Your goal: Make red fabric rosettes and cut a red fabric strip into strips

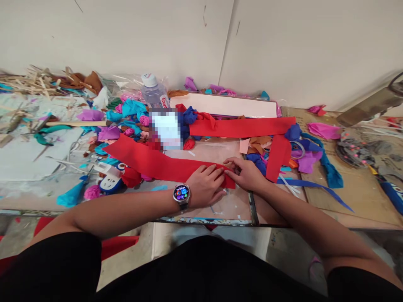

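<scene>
Pale wooden sticks (37, 86) lie heaped at the far left against the wall (141, 33), and just nearer sits a pair of green-handled pliers (50, 133). Crumpled paper (132, 108) in turquoise, purple and pink spreads to the right of them, with a white and blue socket (111, 178) near the front. From beside that socket a red strip (151, 161) runs rightward across the table (201, 214), flat apart from a raised left end. Behind it stand a clear bottle (154, 94) with a white cap and a pale, pixelated patch (166, 130). The left hand (204, 184), wearing a watch (181, 193), rests palm down near the strip's right end, fingers laid loosely across it, not clenched. Right beside it, the right hand (244, 172) is bent, its fingertips at that same end; whether they pinch the red cannot be told. Beyond the hands, a second strip (242, 127) lies crosswise in front of a white board (226, 105). Its right end meets a short strip (278, 157) pointing toward the person. Next come a roll of tape (297, 149), a blue ribbon (317, 184), coiled wire (355, 147) and, at the right edge, a blue tool (392, 191) on brown cardboard (333, 205).
</scene>
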Action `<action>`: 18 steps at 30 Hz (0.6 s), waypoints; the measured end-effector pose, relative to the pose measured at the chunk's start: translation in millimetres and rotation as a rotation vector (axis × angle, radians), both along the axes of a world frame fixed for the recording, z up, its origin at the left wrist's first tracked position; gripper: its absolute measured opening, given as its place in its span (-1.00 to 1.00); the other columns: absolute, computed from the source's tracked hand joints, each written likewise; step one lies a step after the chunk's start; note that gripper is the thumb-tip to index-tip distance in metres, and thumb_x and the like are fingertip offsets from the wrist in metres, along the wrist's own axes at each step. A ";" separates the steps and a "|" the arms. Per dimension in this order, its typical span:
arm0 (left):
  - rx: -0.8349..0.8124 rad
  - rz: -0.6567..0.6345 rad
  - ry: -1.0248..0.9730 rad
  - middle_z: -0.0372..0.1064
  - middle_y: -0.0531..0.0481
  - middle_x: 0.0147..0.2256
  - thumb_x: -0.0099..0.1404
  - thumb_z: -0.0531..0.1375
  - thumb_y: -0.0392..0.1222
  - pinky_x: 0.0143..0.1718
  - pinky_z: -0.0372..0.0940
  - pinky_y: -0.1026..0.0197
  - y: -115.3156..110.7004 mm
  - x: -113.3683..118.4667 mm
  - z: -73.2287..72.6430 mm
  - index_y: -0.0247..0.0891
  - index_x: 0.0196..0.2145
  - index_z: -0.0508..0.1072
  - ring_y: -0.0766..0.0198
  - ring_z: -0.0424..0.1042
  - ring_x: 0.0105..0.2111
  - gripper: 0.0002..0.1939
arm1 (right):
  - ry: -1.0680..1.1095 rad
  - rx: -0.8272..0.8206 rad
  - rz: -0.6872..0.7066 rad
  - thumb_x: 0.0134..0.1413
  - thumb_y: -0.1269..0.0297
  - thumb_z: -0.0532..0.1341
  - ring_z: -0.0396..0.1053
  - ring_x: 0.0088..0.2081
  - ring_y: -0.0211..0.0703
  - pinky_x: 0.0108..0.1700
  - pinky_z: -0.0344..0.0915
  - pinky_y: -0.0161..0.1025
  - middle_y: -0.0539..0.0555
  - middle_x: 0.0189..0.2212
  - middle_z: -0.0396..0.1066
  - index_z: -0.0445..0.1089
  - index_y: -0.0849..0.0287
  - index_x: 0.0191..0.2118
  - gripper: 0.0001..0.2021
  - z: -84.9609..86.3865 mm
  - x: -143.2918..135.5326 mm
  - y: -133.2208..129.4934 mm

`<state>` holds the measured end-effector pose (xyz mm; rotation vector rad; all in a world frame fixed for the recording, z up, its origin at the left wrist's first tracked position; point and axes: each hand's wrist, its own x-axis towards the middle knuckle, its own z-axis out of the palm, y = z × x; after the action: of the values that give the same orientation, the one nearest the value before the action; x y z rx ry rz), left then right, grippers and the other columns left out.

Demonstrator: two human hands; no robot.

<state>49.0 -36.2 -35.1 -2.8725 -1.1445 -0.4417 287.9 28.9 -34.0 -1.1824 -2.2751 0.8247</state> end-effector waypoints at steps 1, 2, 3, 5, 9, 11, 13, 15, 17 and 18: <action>-0.003 0.000 0.004 0.45 -0.30 0.32 0.62 0.05 0.15 0.23 0.34 -0.22 -0.1 0.0 0.3 -0.40 0.25 0.51 -0.22 0.40 0.32 -0.41 | -0.013 0.000 -0.002 0.36 0.17 0.30 0.40 -0.49 -0.20 -0.38 0.25 -0.26 -0.02 -0.45 0.52 0.52 0.14 0.10 -0.71 0.5 0.1 -0.6; -0.003 -0.002 0.008 0.46 -0.30 0.31 0.61 0.05 0.15 0.22 0.34 -0.22 -0.2 -0.1 0.7 -0.40 0.25 0.51 -0.22 0.40 0.31 -0.41 | -0.024 0.000 -0.007 0.36 0.16 0.30 0.42 -0.48 -0.19 -0.38 0.25 -0.26 -0.02 -0.44 0.54 0.53 0.14 0.10 -0.71 0.9 0.3 -1.3; -0.001 -0.003 0.010 0.46 -0.29 0.30 0.61 0.05 0.15 0.21 0.34 -0.22 -0.2 -0.1 1.0 -0.40 0.25 0.51 -0.22 0.41 0.30 -0.41 | -0.032 0.003 -0.015 0.37 0.16 0.30 0.44 -0.46 -0.18 -0.37 0.26 -0.26 -0.01 -0.44 0.56 0.53 0.14 0.09 -0.72 1.2 0.5 -1.9; 0.008 -0.004 0.010 0.47 -0.29 0.29 0.61 0.06 0.15 0.20 0.34 -0.22 -0.2 0.1 1.3 -0.39 0.24 0.51 -0.21 0.42 0.27 -0.42 | -0.033 0.004 -0.032 0.36 0.16 0.31 0.44 -0.46 -0.19 -0.37 0.26 -0.26 0.00 -0.42 0.58 0.54 0.14 0.10 -0.71 0.9 1.0 -2.8; 0.016 0.005 0.010 0.48 -0.27 0.28 0.60 0.08 0.13 0.18 0.35 -0.20 -0.2 0.9 1.2 -0.38 0.24 0.51 -0.19 0.41 0.27 -0.44 | 0.018 0.002 -0.054 0.32 0.19 0.33 0.43 -0.46 -0.21 -0.37 0.29 -0.27 0.04 -0.35 0.61 0.53 0.15 0.11 -0.69 -1.4 1.1 -2.7; 0.015 0.007 0.008 0.48 -0.27 0.27 0.60 0.09 0.14 0.17 0.35 -0.20 -0.3 1.3 1.2 -0.38 0.24 0.51 -0.19 0.41 0.26 -0.43 | 0.042 -0.011 -0.059 0.31 0.21 0.34 0.43 -0.46 -0.21 -0.37 0.30 -0.27 0.02 -0.36 0.58 0.53 0.15 0.12 -0.68 -1.6 0.7 -2.6; 0.015 0.008 0.002 0.48 -0.28 0.27 0.59 0.10 0.16 0.16 0.36 -0.20 -0.7 1.8 1.3 -0.38 0.23 0.51 -0.19 0.42 0.25 -0.43 | 0.039 -0.031 -0.056 0.31 0.20 0.34 0.42 -0.48 -0.22 -0.39 0.29 -0.28 -0.02 -0.42 0.54 0.52 0.15 0.12 -0.68 -0.4 0.1 -3.1; 0.013 0.009 -0.002 0.48 -0.28 0.27 0.59 0.11 0.16 0.16 0.36 -0.20 -1.1 2.2 1.7 -0.38 0.24 0.51 -0.19 0.42 0.25 -0.42 | 0.016 -0.037 -0.047 0.31 0.21 0.34 0.41 -0.49 -0.21 -0.40 0.26 -0.29 -0.06 -0.47 0.50 0.53 0.13 0.11 -0.69 1.4 -0.8 -4.1; 0.006 0.010 -0.001 0.48 -0.29 0.26 0.59 0.10 0.16 0.16 0.36 -0.20 -1.3 2.4 2.4 -0.38 0.23 0.51 -0.19 0.42 0.25 -0.43 | 0.005 -0.036 -0.040 0.30 0.22 0.35 0.42 -0.49 -0.21 -0.40 0.26 -0.29 -0.06 -0.48 0.51 0.54 0.13 0.10 -0.70 2.7 -1.5 -5.3; 0.002 0.009 0.001 0.49 -0.29 0.26 0.59 0.09 0.16 0.15 0.37 -0.20 -1.4 2.4 2.8 -0.38 0.23 0.52 -0.19 0.42 0.25 -0.43 | 0.009 -0.040 -0.040 0.30 0.23 0.35 0.42 -0.50 -0.21 -0.40 0.26 -0.29 -0.06 -0.48 0.51 0.54 0.12 0.10 -0.70 2.7 -1.8 -5.9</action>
<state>51.3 -37.5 -32.3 -2.8648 -1.1557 -0.4408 286.1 23.1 -31.2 -1.2355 -2.2306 0.8630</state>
